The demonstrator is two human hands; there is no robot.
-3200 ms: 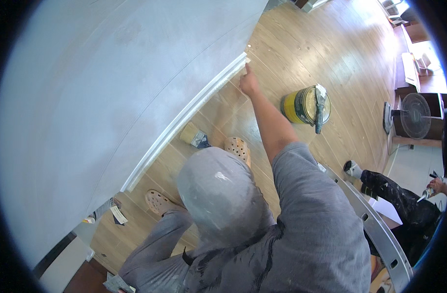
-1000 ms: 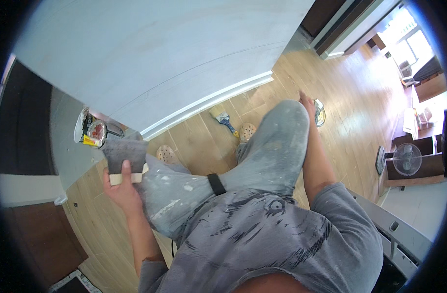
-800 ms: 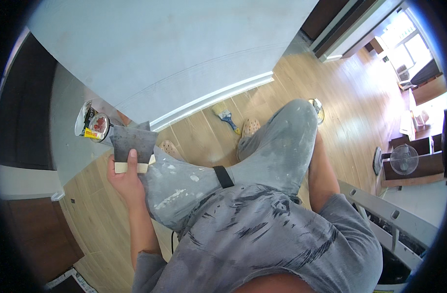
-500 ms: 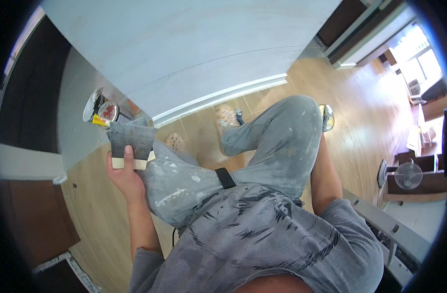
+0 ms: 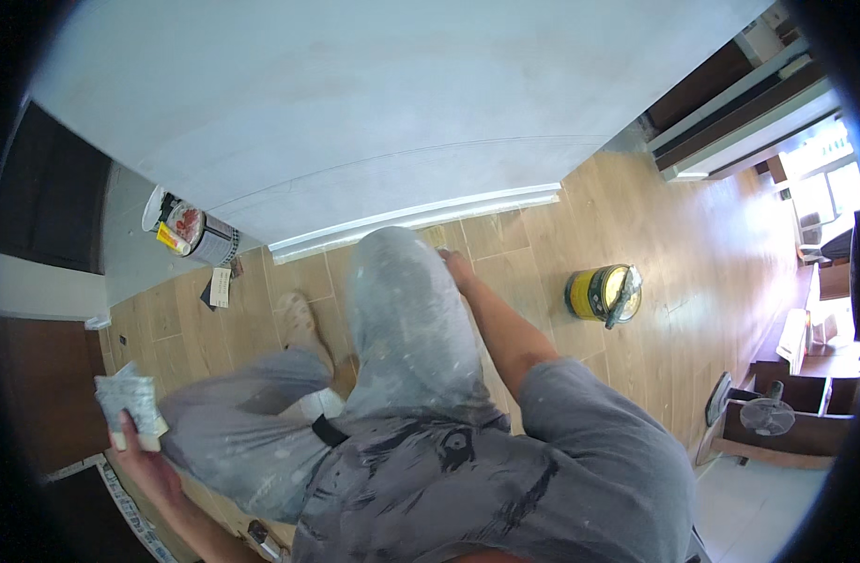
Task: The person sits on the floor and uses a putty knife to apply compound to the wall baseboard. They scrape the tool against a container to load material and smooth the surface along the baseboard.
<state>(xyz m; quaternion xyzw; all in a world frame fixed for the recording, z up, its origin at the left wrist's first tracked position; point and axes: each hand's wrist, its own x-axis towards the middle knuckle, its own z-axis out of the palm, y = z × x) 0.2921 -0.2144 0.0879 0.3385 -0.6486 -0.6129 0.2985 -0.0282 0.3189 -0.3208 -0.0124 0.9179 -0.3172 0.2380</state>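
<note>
Out at the far left, my left hand (image 5: 144, 460) is closed around overlapping putty spreaders (image 5: 134, 406), grey blades with cream backs, thumb pressed on their face. They are held up beside my bent left knee. My right hand (image 5: 460, 267) reaches down past my raised right knee, low near the white baseboard (image 5: 421, 214). The knee covers most of its fingers, so whether it grips anything is hidden. Another spreader with a cream back (image 5: 221, 288) lies on the floor ahead, over a dark flat piece (image 5: 207, 298).
A pale wall panel (image 5: 355, 103) stands in front. By its left corner is a bucket (image 5: 216, 242) with a yellow tube (image 5: 174, 238) on top. To the right stands a yellow-and-black can (image 5: 597, 292) with a tool across it. A fan (image 5: 766, 416) is farther right.
My body has lowered into a crouch. My left hand has moved left and down with the spreaders; my right arm has swung forward to the baseboard. The yellow can has come into view.
</note>
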